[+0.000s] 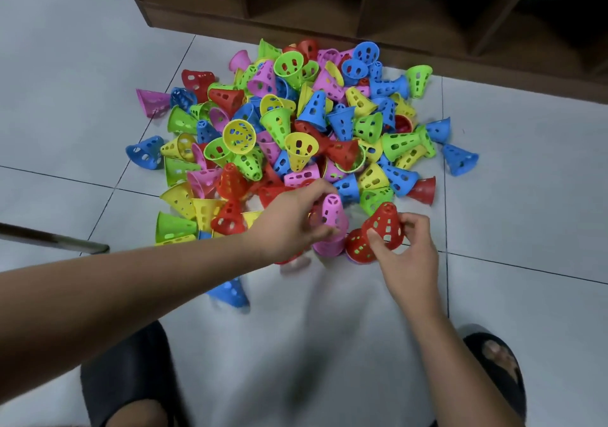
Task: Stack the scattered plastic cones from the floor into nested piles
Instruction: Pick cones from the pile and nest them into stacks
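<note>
The left hand (289, 222) covered much of the pink cones (332, 219) it gripped, fingers curled round them, so how many were nested could not be counted; motion blur smeared their lower rims. Just right of them the right hand (408, 255) pinched a red cone (383, 224) between thumb and fingertips, tip up and tilted, over a second red cone (358, 249) partly hidden beneath. A blue cone (230, 291) beside the left forearm was blurred too. Behind the hands the pile of cones (296, 123) lay heaped on the tiled floor (526, 196), many buried under others. All were thin, glossy plastic in red, blue, yellow, green and pink, tapered to a small flat tip, flared at the rim and pierced by rounded slots. The tiles were pale and smooth with dark grout lines. A dark wooden shelf unit (362, 15) was cut off at the top edge, black slippers (125, 377) at the bottom, and a dull metal bar (52, 238) at the left.
</note>
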